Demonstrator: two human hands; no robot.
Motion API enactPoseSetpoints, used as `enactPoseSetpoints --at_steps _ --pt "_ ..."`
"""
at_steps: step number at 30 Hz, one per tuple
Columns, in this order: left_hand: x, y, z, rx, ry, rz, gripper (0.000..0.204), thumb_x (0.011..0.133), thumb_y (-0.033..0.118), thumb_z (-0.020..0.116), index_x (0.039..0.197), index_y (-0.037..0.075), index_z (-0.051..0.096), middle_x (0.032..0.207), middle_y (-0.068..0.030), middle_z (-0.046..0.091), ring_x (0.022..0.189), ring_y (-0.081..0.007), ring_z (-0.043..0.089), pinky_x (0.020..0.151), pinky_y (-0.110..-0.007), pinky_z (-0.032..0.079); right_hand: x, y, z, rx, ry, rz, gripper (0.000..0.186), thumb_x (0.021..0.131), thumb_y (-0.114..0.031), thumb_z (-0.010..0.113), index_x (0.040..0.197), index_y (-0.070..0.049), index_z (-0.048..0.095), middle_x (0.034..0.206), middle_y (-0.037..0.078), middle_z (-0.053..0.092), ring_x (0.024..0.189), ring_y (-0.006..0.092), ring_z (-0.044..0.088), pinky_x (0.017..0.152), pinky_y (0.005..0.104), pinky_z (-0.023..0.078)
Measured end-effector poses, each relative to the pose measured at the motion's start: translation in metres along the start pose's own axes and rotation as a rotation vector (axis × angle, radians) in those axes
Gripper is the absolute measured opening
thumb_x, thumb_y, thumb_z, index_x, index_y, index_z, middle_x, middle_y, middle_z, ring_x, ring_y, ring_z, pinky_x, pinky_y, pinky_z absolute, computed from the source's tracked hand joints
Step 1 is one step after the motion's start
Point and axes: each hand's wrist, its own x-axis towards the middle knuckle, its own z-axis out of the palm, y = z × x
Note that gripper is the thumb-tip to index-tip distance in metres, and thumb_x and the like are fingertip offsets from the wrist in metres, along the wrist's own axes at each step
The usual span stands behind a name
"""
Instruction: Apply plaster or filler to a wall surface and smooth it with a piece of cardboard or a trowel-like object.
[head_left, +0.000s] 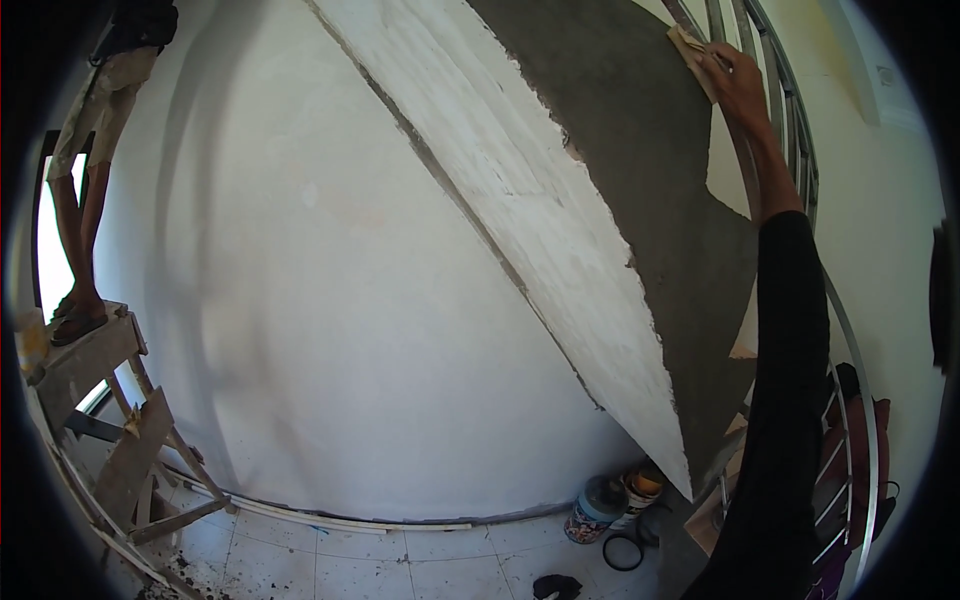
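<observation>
The right hand (738, 85) reaches up on a black-sleeved arm, its fingers (722, 62) curled shut around a tan sanding pad (692, 52). The pad lies flat against the grey cement stair side (640, 170), just left of the fingers, close under the metal railing (790, 110). Left of the grey cement runs a white plastered band (520, 200), sloping down to the floor. The left hand is out of sight.

Below, 2 paint cans (610, 505) stand on the tiled floor (400, 565) near the foot of the stair. At far left another person's legs (80, 230) stand on a wooden scaffold (110, 400) beside the white wall (300, 300).
</observation>
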Motion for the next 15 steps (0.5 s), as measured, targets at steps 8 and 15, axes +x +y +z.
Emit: enactPoseSetpoints --at_steps 8,15 --pt "-0.039 -0.033 -0.03 0.052 -0.064 0.056 0.026 0.097 0.023 0.055 0.075 0.013 0.065 0.058 -0.003 0.057 0.05 -0.0221 0.056 0.047 -0.041 0.045 -0.017 -0.058 0.014 0.126 0.064 -0.433 0.017 0.089 -0.014 0.066 0.095 0.002 0.068 0.09 0.016 0.066 0.085 0.0305 0.063 0.077 0.042 0.049" --pt "-0.035 -0.054 -0.011 -0.202 -0.529 -0.874 0.034 0.098 0.032 0.056 0.072 0.012 0.063 0.055 -0.0049 0.057 0.048 -0.023 0.057 0.047 -0.042 0.046 -0.018 0.003 -0.002 -0.201 0.064 -0.244 0.022 0.096 -0.02 0.065 0.114 -0.007 0.07 0.092 0.008 0.069 0.093 0.0215 0.067 0.084 0.0334 0.05"
